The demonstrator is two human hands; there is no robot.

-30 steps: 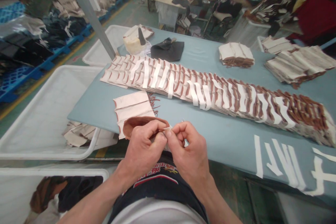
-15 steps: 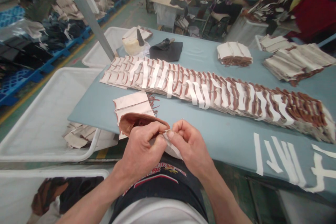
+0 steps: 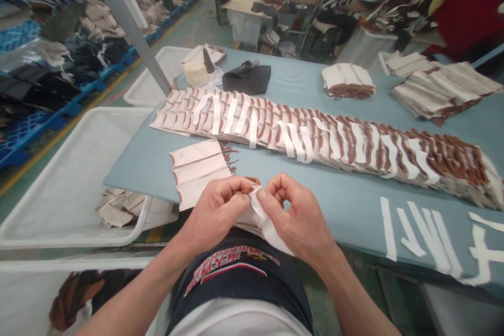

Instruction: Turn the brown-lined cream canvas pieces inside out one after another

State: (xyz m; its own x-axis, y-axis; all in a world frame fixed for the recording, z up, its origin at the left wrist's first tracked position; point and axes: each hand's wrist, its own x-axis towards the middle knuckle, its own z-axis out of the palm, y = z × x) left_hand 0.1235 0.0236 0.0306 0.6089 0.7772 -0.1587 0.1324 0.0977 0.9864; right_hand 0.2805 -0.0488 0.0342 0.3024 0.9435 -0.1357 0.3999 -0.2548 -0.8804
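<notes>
My left hand (image 3: 222,207) pinches the edge of a folded brown leather piece with a pale backing (image 3: 246,218), close to my body over the table's front edge. Against the same edge, my right hand (image 3: 295,215) is closed on a white strip (image 3: 271,233), thumb and forefinger pressed together. The fingertips of both hands nearly meet there, and they hide most of the edge. Just beyond my left hand lies a small stack of pale-backed pieces (image 3: 200,168) with brown fringed ends.
A long row of overlapped pale and brown pieces (image 3: 268,126) crosses the blue table (image 3: 137,163), with white strips on it. Loose white strips (image 3: 433,236) lie at right. A black cloth (image 3: 248,79) and a tape roll (image 3: 197,71) sit behind. White bins (image 3: 79,131) stand left.
The brown leather piece has been turned and lowered, so its wide brown side no longer shows above my left hand. More of the white strip shows below my right hand.
</notes>
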